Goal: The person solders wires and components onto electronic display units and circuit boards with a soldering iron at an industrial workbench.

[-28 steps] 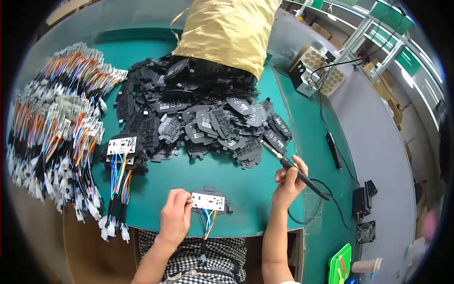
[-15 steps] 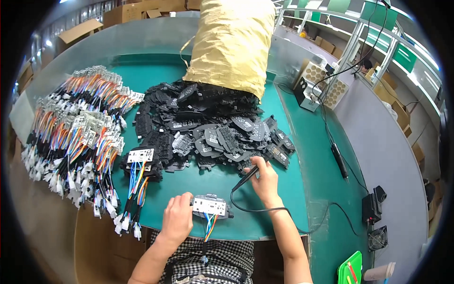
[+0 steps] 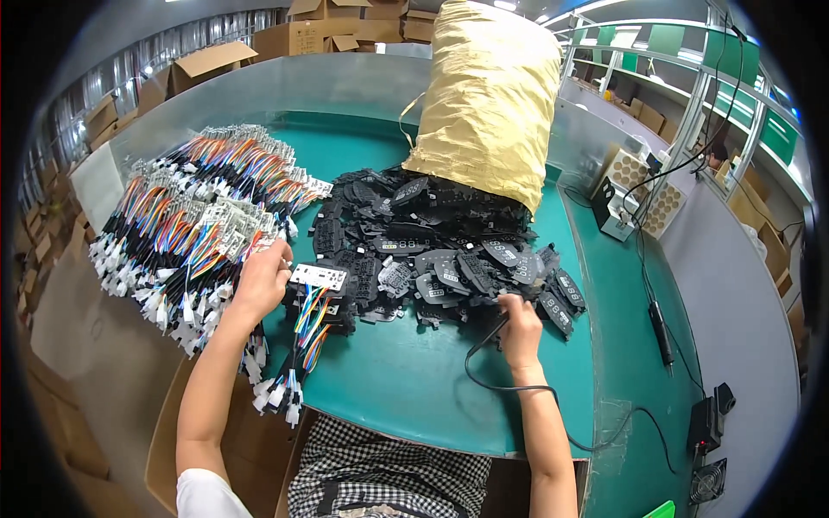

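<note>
The left hand point(image 3: 262, 281) is reaching to the right edge of the wired boards point(image 3: 226, 229), its grip unclear; well apart, the right hand point(image 3: 521, 334) is clasping a corded tool point(image 3: 497, 328) beside black panels point(image 3: 449, 272).

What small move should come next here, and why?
Probably the left hand should pinch one board from the pile of wired boards: it is at the pile's right edge, while the right hand seems occupied, curled with a black cord running from it.
</note>
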`<state>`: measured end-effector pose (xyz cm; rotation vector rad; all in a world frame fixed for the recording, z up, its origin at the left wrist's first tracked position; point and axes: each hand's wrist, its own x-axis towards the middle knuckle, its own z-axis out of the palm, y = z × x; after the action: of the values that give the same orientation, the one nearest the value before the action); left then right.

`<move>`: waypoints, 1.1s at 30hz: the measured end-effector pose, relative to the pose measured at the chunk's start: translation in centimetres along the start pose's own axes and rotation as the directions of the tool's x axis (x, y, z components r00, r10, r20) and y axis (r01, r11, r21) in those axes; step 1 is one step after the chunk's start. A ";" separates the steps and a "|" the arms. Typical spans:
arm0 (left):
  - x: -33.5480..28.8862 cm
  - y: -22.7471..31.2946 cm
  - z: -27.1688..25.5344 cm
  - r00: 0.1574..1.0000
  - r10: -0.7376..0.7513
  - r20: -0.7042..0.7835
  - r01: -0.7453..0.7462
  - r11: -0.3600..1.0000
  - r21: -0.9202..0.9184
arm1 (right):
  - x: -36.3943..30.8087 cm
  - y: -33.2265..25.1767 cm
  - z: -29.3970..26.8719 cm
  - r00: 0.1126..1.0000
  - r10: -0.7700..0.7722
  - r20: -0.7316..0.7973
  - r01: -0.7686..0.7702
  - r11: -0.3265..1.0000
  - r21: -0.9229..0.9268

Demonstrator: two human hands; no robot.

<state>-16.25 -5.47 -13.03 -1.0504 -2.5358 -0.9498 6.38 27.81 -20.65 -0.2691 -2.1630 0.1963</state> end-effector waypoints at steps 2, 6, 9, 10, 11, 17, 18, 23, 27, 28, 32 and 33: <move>0.4 -1.0 1.5 0.999 0.040 0.018 -0.040 0.999 -0.006 | 0.6 0.4 -0.8 0.950 0.275 -0.146 -0.234 0.940 0.250; 0.0 -1.9 2.6 0.998 0.057 -0.020 -0.058 0.997 -0.048 | 1.0 0.4 -3.2 0.849 0.487 -0.202 -0.231 0.689 0.687; -0.6 -1.4 2.0 0.997 0.079 -0.020 -0.080 0.997 -0.015 | -0.1 -2.3 -4.7 0.833 0.553 0.021 -0.307 0.431 0.848; -0.8 -1.4 1.9 0.997 0.074 -0.023 -0.074 0.997 0.014 | -0.4 -3.5 -5.1 0.813 0.575 0.088 -0.333 0.336 0.881; -1.1 -1.0 1.2 0.983 0.172 -0.063 -0.163 0.978 0.130 | -0.6 -4.7 -5.3 0.792 0.589 0.160 -0.356 0.234 0.905; -7.7 12.9 -0.1 0.994 -0.025 0.102 0.078 0.823 -0.562 | -2.4 -8.1 -5.7 0.706 0.625 0.333 -0.465 0.054 0.884; -9.0 14.5 0.9 0.989 -0.005 0.145 0.092 0.790 -0.606 | -2.4 -8.6 -5.5 0.702 0.609 0.370 -0.489 0.034 0.872; -11.0 15.3 6.5 0.932 -0.067 0.357 0.339 0.512 -0.789 | -3.0 -10.7 -5.2 0.712 0.532 0.458 -0.543 0.005 0.840; -11.7 14.2 8.9 0.958 0.169 -0.233 -0.276 0.775 -0.569 | -4.2 -9.2 -4.8 0.874 0.338 0.348 -0.413 0.145 0.899; -11.4 14.2 8.7 0.903 0.244 -0.355 -0.396 0.794 -0.462 | -4.4 -8.7 -4.9 0.894 0.300 0.332 -0.385 0.140 0.912; -11.9 13.0 9.6 0.805 0.360 -0.471 -0.519 0.813 -0.264 | -4.4 -8.1 -5.9 0.879 0.300 0.370 -0.434 0.182 0.882; -11.9 13.0 9.8 0.807 0.361 -0.468 -0.518 0.813 -0.265 | -4.5 -8.1 -5.9 0.878 0.303 0.371 -0.436 0.180 0.882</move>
<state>1.62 1.33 -19.44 -1.3217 -1.6916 -1.3721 12.82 19.05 -18.90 -0.0488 -1.6202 1.8113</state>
